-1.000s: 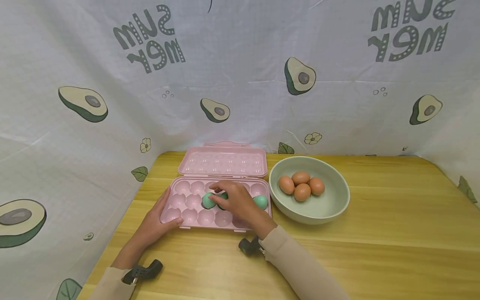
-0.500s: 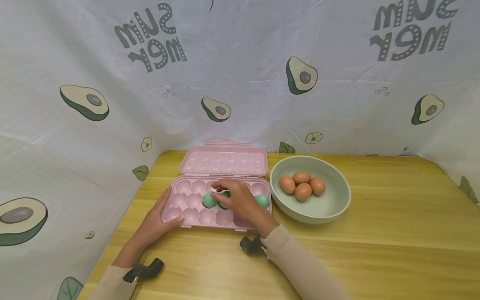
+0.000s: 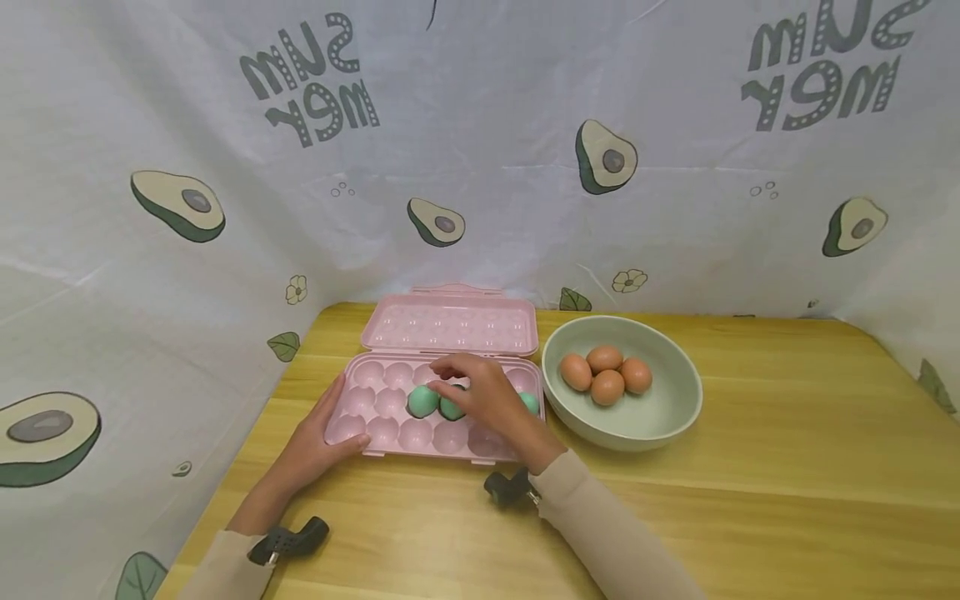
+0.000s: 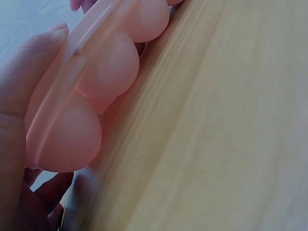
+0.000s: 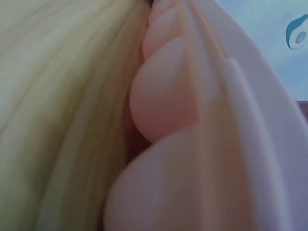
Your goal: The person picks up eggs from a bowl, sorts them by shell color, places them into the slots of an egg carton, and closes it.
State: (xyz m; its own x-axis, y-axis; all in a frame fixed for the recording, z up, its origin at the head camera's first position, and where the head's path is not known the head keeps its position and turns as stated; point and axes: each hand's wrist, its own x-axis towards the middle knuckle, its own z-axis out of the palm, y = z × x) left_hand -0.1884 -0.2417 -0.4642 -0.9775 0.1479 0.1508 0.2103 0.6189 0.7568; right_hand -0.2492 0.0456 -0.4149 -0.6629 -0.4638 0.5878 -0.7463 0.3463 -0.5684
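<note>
A pink plastic egg carton [image 3: 375,450] lies with its lid folded back. My left hand [image 3: 311,446] grips its left end, thumb at the front rim and fingers at the left side; the left wrist view shows the thumb [image 4: 33,72] against the rim. Over the middle row hovers my right hand [image 3: 487,400], thumb and fingers apart with nothing between them. Just by its thumb sits a green egg [image 3: 423,402] in a cup. Another green egg [image 3: 452,407] is partly covered by this hand, and a third green egg [image 3: 529,402] shows at the right end.
Right of the carton stands a pale green bowl [image 3: 675,412] holding several brown eggs [image 3: 607,387]. The carton's lid [image 3: 450,325] reaches toward the printed cloth [image 3: 510,233] behind the wooden table [image 3: 787,442].
My right hand has drawn slightly right, away from the leftmost green egg, which stays in its cup. The left hand keeps its grip on the carton. The head view has shifted a little.
</note>
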